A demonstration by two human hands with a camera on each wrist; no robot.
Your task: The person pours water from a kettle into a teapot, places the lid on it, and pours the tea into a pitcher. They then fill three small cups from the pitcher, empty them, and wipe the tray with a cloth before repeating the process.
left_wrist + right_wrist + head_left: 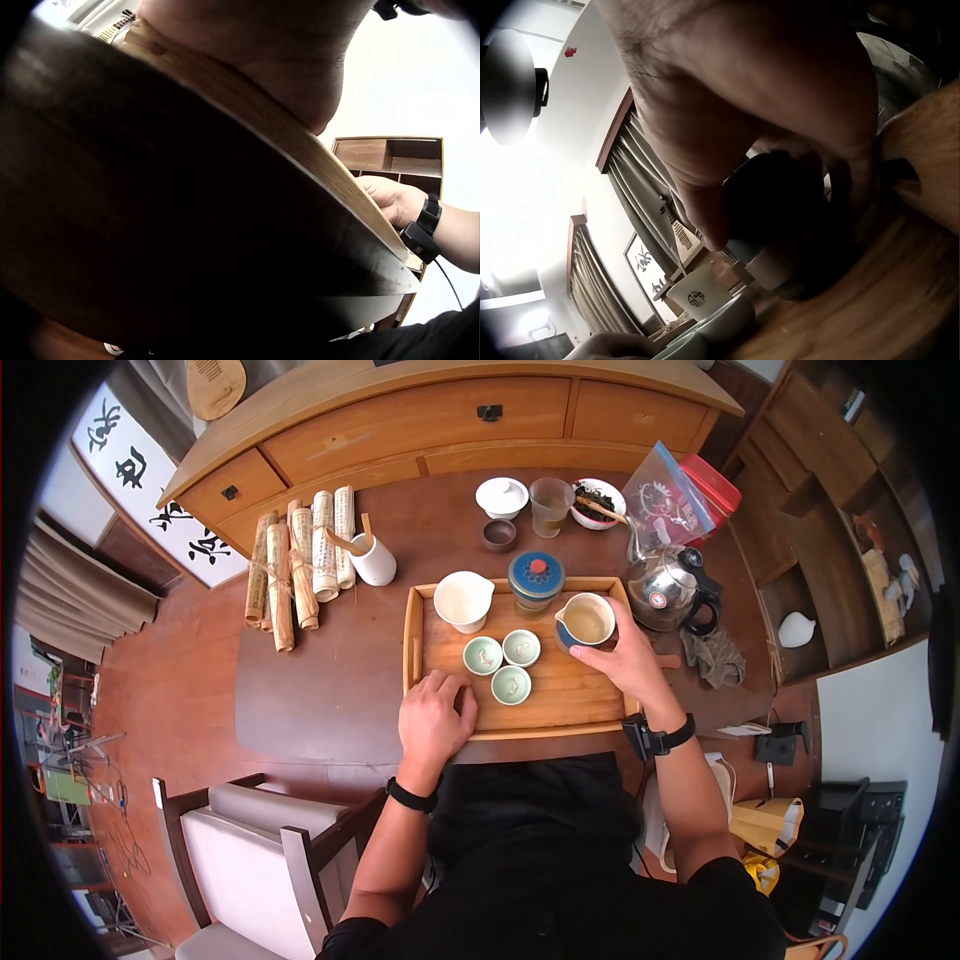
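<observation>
My right hand [632,655] grips a small spouted tea pitcher [588,618] with a light inside, over the right part of the wooden tray [560,705]. Thumb and fingers are on opposite sides of it, and a dark blue round part shows below its rim. In the right wrist view its body is dark, partly hidden by the hand. My left hand [436,720] rests on the tray's front left edge, fingers loosely bent and holding nothing. Between the hands stand three pale green teacups [511,684]. Behind them are a white spouted pitcher [463,603] and a blue-lidded jar [537,578].
A steel kettle [662,592] stands right of the tray beside a crumpled grey cloth [714,658]. Behind the tray are a white lidded bowl [502,497], a brown cup [499,535], a clear cup [551,510] and a bowl of dark leaves [598,505]. Bamboo scrolls [300,555] lie left.
</observation>
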